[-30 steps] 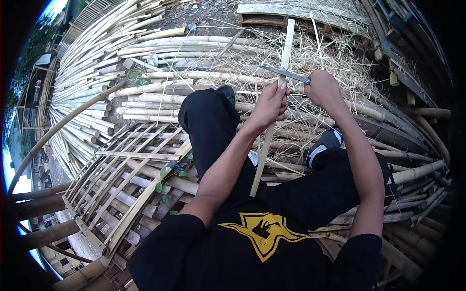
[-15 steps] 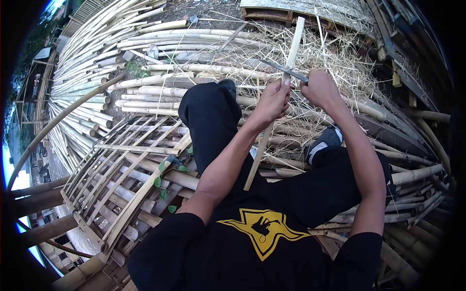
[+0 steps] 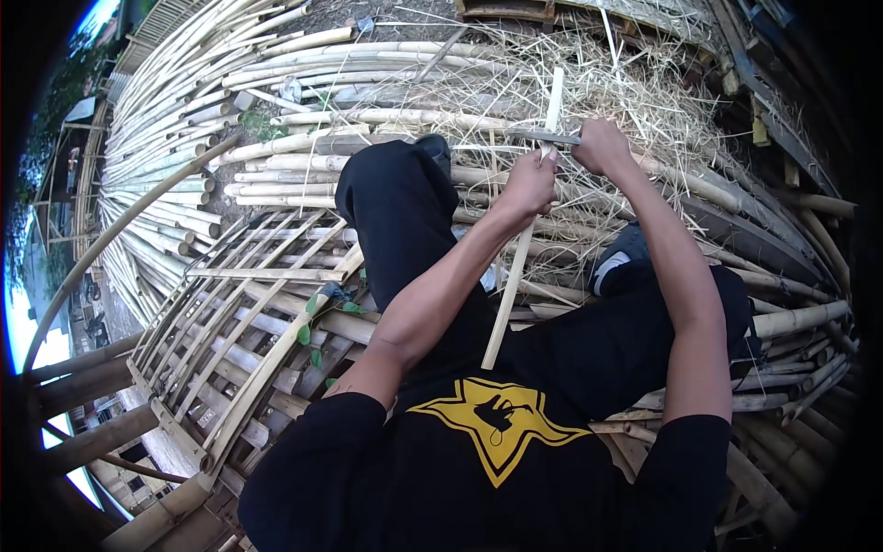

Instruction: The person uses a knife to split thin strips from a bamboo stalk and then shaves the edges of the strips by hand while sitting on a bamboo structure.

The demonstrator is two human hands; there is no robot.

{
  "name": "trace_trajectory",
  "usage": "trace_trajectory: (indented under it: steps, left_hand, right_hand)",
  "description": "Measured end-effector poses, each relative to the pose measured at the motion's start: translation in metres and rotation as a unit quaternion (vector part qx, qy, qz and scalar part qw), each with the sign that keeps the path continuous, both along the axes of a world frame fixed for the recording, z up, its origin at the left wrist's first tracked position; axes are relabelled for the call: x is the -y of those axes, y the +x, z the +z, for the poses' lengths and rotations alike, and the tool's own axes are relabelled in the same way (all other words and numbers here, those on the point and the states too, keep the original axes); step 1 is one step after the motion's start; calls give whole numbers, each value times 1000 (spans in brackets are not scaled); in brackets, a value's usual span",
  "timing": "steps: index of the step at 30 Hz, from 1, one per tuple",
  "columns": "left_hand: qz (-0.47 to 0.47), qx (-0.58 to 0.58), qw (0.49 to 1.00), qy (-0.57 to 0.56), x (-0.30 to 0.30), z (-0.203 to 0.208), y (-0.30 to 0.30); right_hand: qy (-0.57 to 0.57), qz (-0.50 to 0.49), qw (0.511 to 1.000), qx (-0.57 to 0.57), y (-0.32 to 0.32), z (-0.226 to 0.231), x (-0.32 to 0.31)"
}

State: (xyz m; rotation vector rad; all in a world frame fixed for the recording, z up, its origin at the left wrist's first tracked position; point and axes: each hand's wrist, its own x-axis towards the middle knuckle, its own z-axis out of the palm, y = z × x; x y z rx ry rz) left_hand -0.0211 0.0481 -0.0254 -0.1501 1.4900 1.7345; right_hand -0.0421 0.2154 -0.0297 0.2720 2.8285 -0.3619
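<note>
Looks like a pale, flat, narrow split-bamboo strip (image 3: 518,267) getting shaved with a grey-bladed knife (image 3: 543,137) - my guess is it's partway done, since the blade sits across the upper part of the strip with a short stub poking out beyond the fingers and the long run trailing back toward the lap. The left hand (image 3: 527,184) is wrapped tight around the strip just below the blade, fingers curled shut on it. The right hand (image 3: 602,145) is closed on the knife handle, just to the right of the left fingers, blade pointing left across the strip. I can't tell how much of the strip is already thinned - the surface is too small to read. The heap of loose straw-coloured bamboo shavings (image 3: 635,92) beyond the fingers suggests plenty of trimming got done here. Count: 1 strip in hand, 1 knife, 2 hands, 1 woven bamboo lattice panel (image 3: 239,322) well left of the left fingers, and round pale bamboo poles (image 3: 184,120) stacked beyond - too many to count.
</note>
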Motion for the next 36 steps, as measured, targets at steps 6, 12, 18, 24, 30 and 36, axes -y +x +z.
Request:
trace_trajectory:
  steps: [6,12,18,24,30,36]
  left_hand:
    - [-26,21,999,-3,2,-3,0]
    - [8,6,1000,-12,24,15,-10]
    - [57,76,995,9,120,64,1]
    - [-48,28,989,136,70,69,-41]
    - [-99,-48,988,112,40,78,-67]
    - [-88,-31,979,180,32,67,-53]
  right_hand:
    - [-7,23,998,-50,-4,-21,-20]
    - [39,51,997,-31,-26,-23,-48]
    - [-33,-316,942,-112,-35,-38,-124]
    - [-208,-229,947,-89,-55,1,-53]
    - [-150,-91,975,-134,-45,97,1]
    - [-75,-34,994,-71,-7,95,2]
